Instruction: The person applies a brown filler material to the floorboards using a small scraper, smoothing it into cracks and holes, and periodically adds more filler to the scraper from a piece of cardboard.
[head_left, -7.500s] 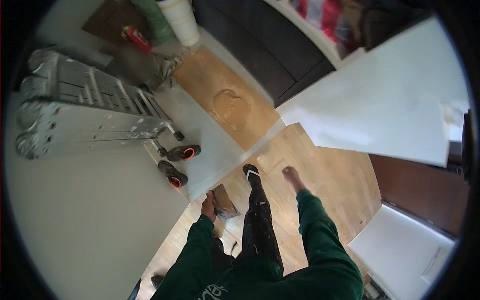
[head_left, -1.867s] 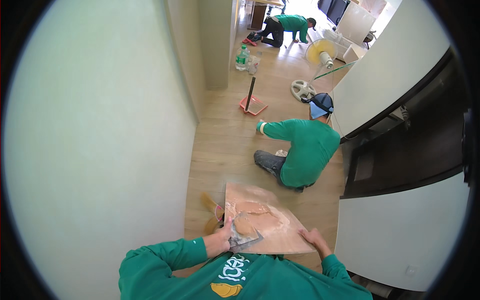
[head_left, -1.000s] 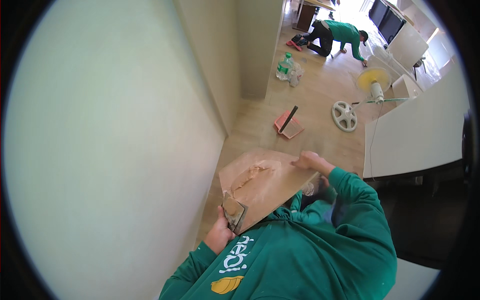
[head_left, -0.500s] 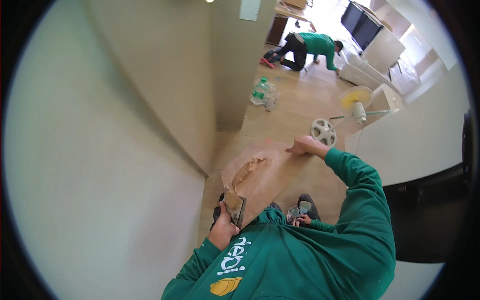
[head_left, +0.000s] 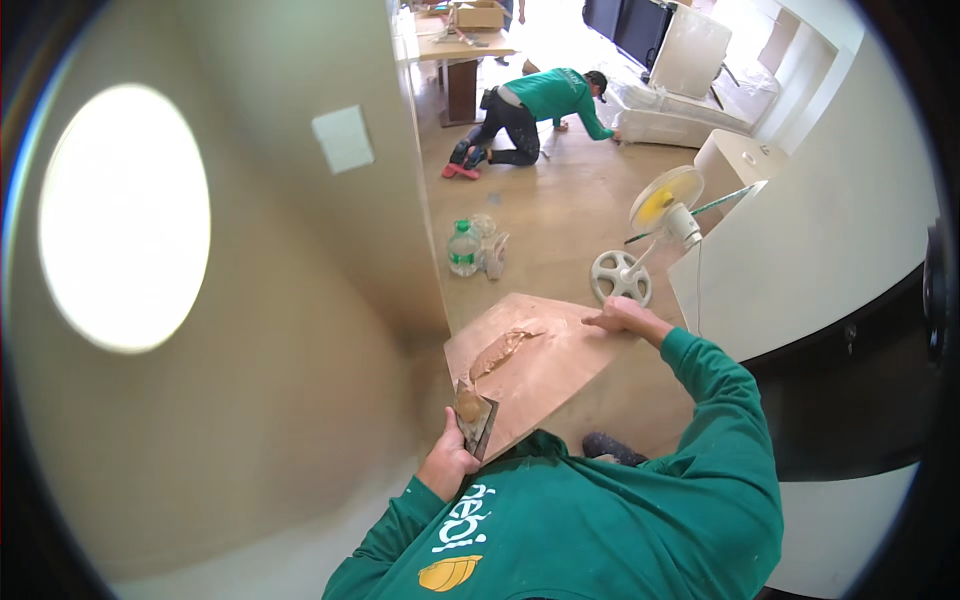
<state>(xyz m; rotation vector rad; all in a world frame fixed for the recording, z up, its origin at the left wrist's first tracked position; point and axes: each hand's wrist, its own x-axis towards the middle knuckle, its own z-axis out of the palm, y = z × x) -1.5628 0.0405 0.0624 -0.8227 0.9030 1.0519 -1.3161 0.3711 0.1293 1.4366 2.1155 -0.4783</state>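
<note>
A pinkish-tan board [head_left: 555, 365] is held out in front of my body, with a ridge of tan putty [head_left: 497, 352] lying across it. At the board's near left corner my left hand [head_left: 450, 462] is closed around a flat putty knife [head_left: 478, 420], its dark-edged blade smeared with putty and resting over the board. Whether those fingers also grip the board is hidden. My right hand [head_left: 622, 316] grips the board's far right edge, thumb or finger lying over its top.
Ahead on the wood floor stand a clear green-capped bottle [head_left: 463, 248] and a white pedestal fan [head_left: 668, 200]. Farther off, a person in green [head_left: 545, 100] kneels beside plastic-wrapped furniture [head_left: 675, 118]. A beige wall [head_left: 300, 300] runs along the left, with a white cabinet [head_left: 800, 270] at right.
My view has turned, and a bright round light and a wall plate now show at left. Both hands keep hold as before. My foot has shifted below the board.
</note>
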